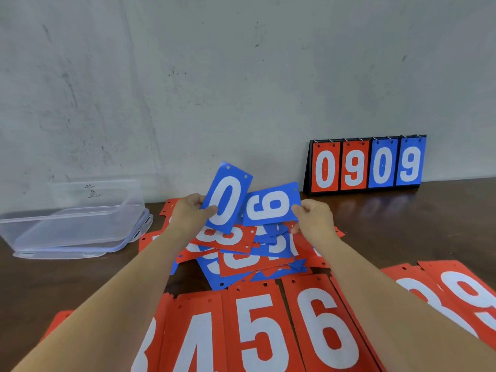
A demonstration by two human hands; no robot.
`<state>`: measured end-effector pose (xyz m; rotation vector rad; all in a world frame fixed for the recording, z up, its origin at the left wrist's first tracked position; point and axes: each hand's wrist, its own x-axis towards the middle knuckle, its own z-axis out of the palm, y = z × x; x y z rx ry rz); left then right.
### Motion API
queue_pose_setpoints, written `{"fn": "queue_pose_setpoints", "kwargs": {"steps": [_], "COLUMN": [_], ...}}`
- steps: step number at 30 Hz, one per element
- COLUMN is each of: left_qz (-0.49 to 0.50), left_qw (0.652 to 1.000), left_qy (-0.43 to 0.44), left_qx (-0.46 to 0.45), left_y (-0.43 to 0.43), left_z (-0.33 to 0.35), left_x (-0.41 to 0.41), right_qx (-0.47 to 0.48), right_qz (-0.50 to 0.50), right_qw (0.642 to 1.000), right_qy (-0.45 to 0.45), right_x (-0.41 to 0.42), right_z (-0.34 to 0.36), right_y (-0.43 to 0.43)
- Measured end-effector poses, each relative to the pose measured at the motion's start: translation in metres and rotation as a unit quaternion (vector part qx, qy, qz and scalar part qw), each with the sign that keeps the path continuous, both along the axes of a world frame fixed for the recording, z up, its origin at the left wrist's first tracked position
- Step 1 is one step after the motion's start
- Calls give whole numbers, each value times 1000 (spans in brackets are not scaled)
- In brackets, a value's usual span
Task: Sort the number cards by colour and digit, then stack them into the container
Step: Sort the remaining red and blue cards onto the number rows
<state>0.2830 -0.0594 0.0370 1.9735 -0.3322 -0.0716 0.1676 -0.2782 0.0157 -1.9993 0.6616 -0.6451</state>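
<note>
My left hand [192, 213] pinches a blue 0 card [228, 197] and holds it up, tilted, above a mixed heap of red and blue cards [247, 253]. My right hand [314, 217] pinches the right edge of a blue 9 card [271, 205], which is turned on its side. The two raised cards nearly touch. Along the near edge of the table lies a row of red cards: 3 [145, 355], 4 [198, 342], 5 [257, 326], 6 [322, 323], 8 [426, 291], 9 [472, 299]. The clear plastic container [72, 224] stands at the left with nothing in it.
A flip scoreboard [366, 165] reading 0 9 0 9, two red and two blue panels, stands against the grey wall at the back right. The container sits on its lid [57, 254]. Dark wooden table [402, 226] shows to the right of the heap.
</note>
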Motion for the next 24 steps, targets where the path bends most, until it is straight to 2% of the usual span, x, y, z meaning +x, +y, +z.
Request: {"fn": "queue_pose_setpoints", "kwargs": {"steps": [5, 18, 24], "left_qz": [3, -13, -28], "left_qw": [1000, 1000, 999], "left_qy": [-4, -25, -3], "left_qx": [16, -1, -15], "left_y": [6, 6, -18], "left_z": [11, 26, 34], "left_x": [-22, -104, -151], "right_qx": [60, 47, 79], "right_qz": [25, 38, 48], "right_qw": [996, 993, 988], "right_qy": [-58, -104, -123], "right_x": [-21, -111, -167], "right_z": [24, 54, 73], "right_y": [1, -16, -37]}}
